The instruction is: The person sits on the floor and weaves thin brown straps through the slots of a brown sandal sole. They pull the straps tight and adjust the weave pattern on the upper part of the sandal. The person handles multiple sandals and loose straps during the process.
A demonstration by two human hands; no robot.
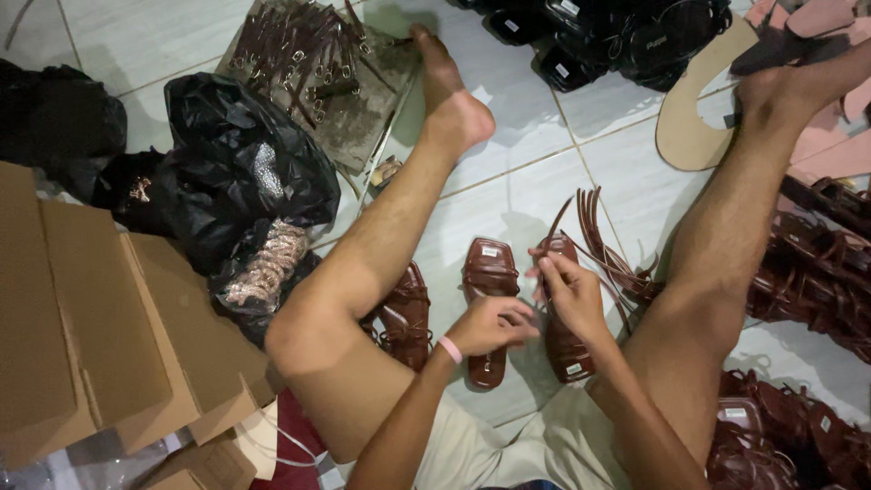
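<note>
Flattened brown cardboard boxes (pixel 100 318) stacked at far left, flaps open, just beside the bent knee. Crumpled glossy black plastic bag (pixel 240 154) behind them, touching a clear bag of pale chain trim (pixel 268 263). Small white rectangular labels on the dark brown sandal insoles: one at the toe end of the middle sandal (pixel 491 251), one at the heel end of the right sandal (pixel 573 368). More white labels on the black sandals (pixel 570 7) at the top and on the brown sandals (pixel 733 413) at bottom right. Print too small to tell.

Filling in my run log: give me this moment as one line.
left hand: over flat brown sandal | right hand: gripping strappy brown sandal | loose straps beside | tiled floor
</note>
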